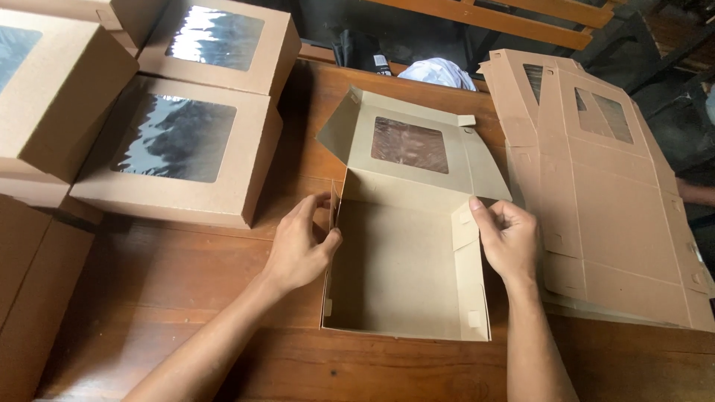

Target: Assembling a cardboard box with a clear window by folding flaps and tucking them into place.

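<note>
A half-folded brown cardboard box [398, 268] lies open on the wooden table [186, 298], its windowed lid [410, 145] tilted back. My left hand [302, 242] pinches the box's left side wall near the back corner. On the other side, my right hand [510, 238] grips the right side wall at its back corner, thumb on the inside. Both side walls stand upright.
Several finished window boxes [175, 149] are stacked at the left and back left. A pile of flat unfolded box blanks [611, 201] lies at the right. A white crumpled bag [439, 73] sits behind the table's far edge.
</note>
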